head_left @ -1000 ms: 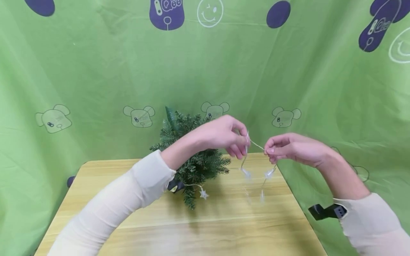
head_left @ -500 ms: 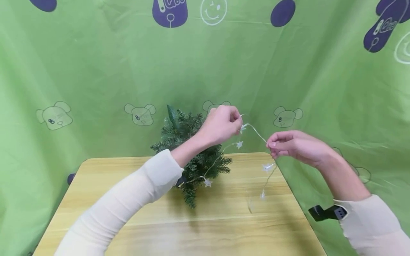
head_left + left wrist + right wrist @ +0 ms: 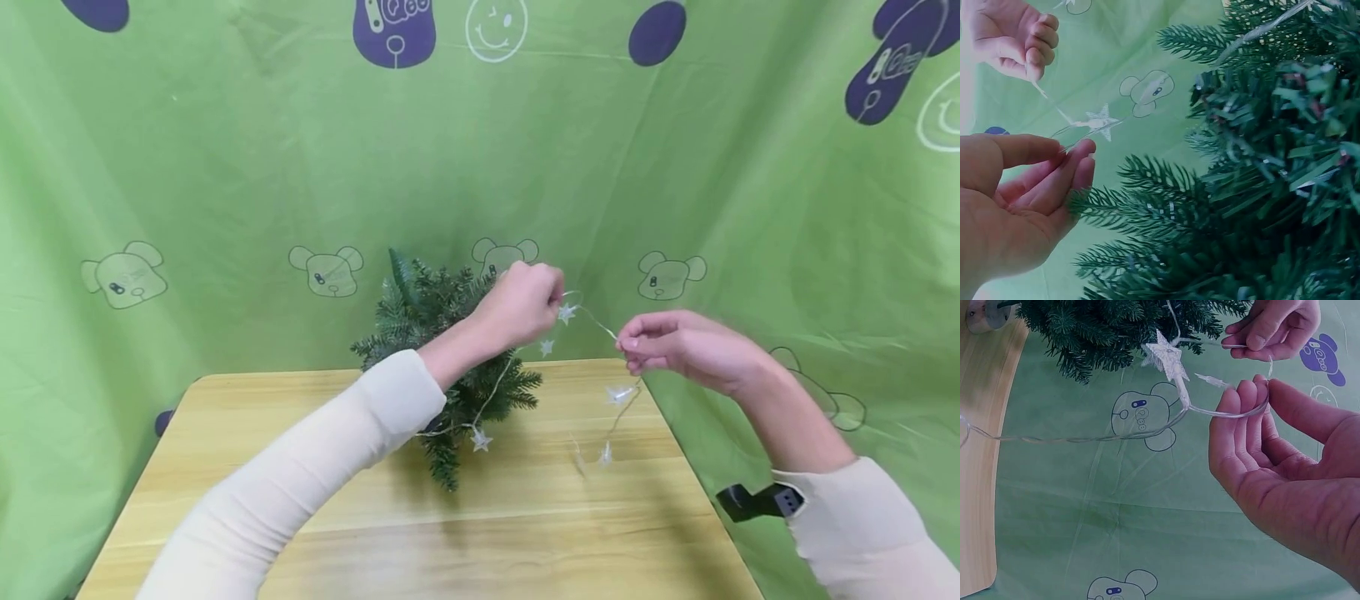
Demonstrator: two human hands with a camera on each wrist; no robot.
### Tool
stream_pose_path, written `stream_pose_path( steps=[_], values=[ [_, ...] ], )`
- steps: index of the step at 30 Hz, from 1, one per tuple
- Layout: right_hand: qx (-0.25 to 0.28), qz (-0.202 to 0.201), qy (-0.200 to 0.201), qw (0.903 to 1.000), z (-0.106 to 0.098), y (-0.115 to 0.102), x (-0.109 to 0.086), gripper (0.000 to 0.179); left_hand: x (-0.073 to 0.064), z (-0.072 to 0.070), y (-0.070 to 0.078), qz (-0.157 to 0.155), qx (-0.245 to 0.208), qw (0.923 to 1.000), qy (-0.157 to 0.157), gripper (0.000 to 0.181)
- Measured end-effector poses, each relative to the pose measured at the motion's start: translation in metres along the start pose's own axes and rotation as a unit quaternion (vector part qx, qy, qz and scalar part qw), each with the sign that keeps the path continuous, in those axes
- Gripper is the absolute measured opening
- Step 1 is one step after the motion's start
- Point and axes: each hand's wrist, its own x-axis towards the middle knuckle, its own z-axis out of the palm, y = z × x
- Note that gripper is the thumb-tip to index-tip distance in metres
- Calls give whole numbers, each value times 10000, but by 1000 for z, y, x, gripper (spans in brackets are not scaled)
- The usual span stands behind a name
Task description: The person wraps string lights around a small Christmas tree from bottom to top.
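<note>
Though right-wrist only, tree base (image 3: 986, 319).

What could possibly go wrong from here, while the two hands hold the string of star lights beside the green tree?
The string of star lights crosses in front of the green tree, so it might snag on the needles if pulled.
The left hand and right hand hold the wire only by fingertips; it could slip.
Below the right hand, a strand with stars hangs loose and may tangle.
</note>
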Motion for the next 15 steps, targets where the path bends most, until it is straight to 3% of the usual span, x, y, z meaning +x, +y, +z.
stream_pose_path(
  steps=[5, 10, 15],
  values=[
    [14, 35, 52, 10000, -1, 2, 0, 20, 9, -2, 8, -283, 712, 9966, -287, 22],
    [35, 80, 50, 9999, 1, 4, 0, 21, 19, -1, 8, -521, 1584, 9851, -419, 24],
    [13, 118, 67, 9999, 2, 6, 1, 22, 23, 6, 6, -476, 1856, 9784, -778, 33]
  ],
)
